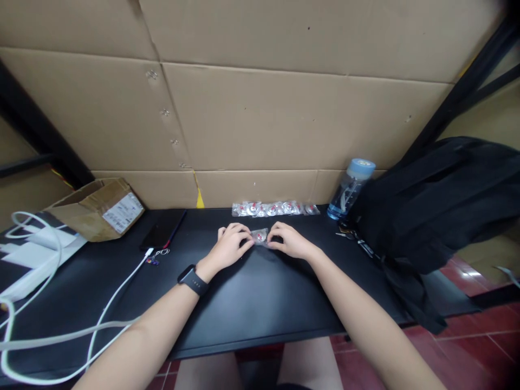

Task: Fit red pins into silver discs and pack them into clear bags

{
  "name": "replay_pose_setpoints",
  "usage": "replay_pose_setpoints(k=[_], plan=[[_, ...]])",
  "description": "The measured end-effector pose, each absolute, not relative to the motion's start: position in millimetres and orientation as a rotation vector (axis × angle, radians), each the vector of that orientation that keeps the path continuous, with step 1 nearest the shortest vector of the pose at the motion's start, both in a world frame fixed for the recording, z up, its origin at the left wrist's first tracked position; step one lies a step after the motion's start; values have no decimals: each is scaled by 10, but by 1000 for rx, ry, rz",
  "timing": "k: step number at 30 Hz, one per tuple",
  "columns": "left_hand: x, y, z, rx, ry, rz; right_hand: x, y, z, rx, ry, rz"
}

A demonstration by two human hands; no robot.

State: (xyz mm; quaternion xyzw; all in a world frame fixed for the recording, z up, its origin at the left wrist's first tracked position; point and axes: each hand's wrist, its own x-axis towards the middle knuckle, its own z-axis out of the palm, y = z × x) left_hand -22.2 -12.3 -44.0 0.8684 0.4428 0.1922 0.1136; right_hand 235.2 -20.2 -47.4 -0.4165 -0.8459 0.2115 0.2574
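A small clear plastic packet (260,236) with a silvery round piece and a red mark inside lies between my two hands, low over the black table. My left hand (231,245), with a dark watch on its wrist, pinches the packet's left edge between thumb and finger. On the opposite edge, my right hand (289,240) pinches it in the same way. Just beyond my hands, a row of similar packets (273,209) lies along the back of the table, each with a silvery piece and red spot. What exactly the pieces are is too small to tell.
At the left stand an open cardboard box (95,211), a phone (163,230) on a white cable (117,290), and a white power strip (36,265). A water bottle (350,189) and a black backpack (442,200) are at right. A cardboard wall (260,119) closes the back.
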Motion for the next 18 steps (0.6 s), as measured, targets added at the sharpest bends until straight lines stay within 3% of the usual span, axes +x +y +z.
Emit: replay_pose_setpoints(k=[11,18], plan=[[-185,-111,-436,2250,1587,652,2271,-204,-427,-1202,-2074,547],[-168,-147,-412,2220,1677,718,2159,-316,-397,-1122,-2007,771]])
